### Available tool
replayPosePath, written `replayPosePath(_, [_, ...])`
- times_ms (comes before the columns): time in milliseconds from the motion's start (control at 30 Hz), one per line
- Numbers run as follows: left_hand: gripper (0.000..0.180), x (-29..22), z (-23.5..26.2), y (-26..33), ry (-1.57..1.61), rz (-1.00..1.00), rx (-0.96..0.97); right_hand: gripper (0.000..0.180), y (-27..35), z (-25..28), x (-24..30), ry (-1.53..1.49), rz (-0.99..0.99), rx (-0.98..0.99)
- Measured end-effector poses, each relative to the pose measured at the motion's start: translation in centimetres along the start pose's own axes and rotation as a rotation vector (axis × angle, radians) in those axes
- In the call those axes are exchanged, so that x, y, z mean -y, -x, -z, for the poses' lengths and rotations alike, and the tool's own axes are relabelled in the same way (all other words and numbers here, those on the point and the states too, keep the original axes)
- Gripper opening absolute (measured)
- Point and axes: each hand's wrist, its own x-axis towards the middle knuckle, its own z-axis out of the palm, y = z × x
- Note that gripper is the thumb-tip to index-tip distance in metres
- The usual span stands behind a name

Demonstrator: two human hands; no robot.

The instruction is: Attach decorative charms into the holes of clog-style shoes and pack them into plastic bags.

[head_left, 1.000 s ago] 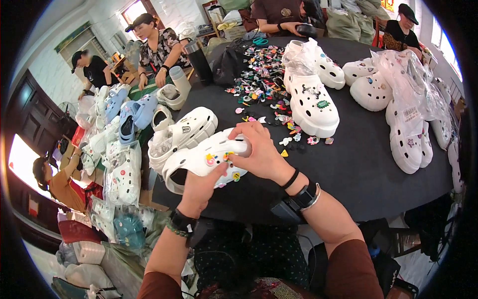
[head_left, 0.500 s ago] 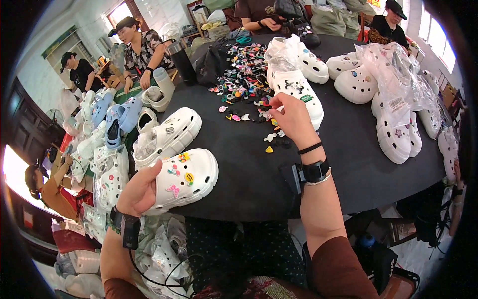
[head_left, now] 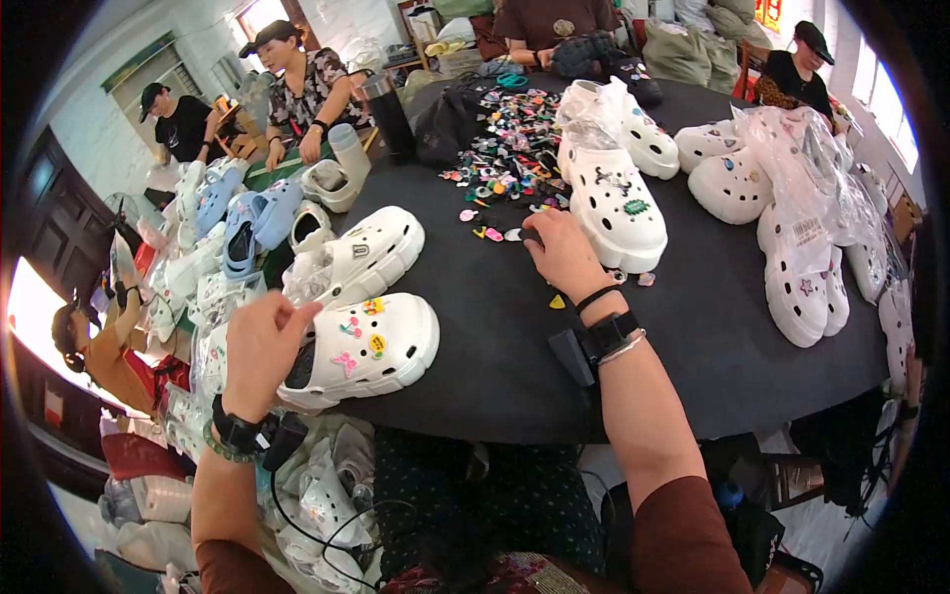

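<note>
A white clog (head_left: 401, 342) with colourful charms, among them a pink butterfly and cherries, rests at the table's left edge. Beside its heel opening is my left hand (head_left: 259, 346), thumb and forefinger pinched together; anything between them is hidden. My right hand (head_left: 566, 252) reaches down over loose charms, fingers curled and fingertips beside a small dark piece; what they grip is unclear. Just beyond this hand stands another white clog (head_left: 618, 213) with a green charm and a dark one. A yellow triangular charm (head_left: 557, 302) lies nearer me.
Mixed shoe charms (head_left: 515, 144) are heaped on the black table (head_left: 495, 366). Plastic-wrapped white clogs (head_left: 792, 247) stand at the right. White and blue clogs (head_left: 272, 213) crowd the left, near a black tumbler (head_left: 386, 117). Several other people sit or work around.
My left hand has let go of the charm-covered clog's side and risen beside its heel, and the clog now sits on the table. My right hand has lowered toward the loose charms.
</note>
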Motion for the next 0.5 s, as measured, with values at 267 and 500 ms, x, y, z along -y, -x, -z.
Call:
replayPosePath(267, [0.037, 0.1, -2.9, -7.5, 0.336, -0.137, -0.167, 0.064, 0.5, -2.1, 0.3, 0.213, 0.185, 0.356])
replayPosePath(500, [0.061, -1.6, -4.0, -10.0, 0.136, 0.117, 0.053, 0.040, -0.3, -1.4, 2.2, 0.138, 0.139, 0.260])
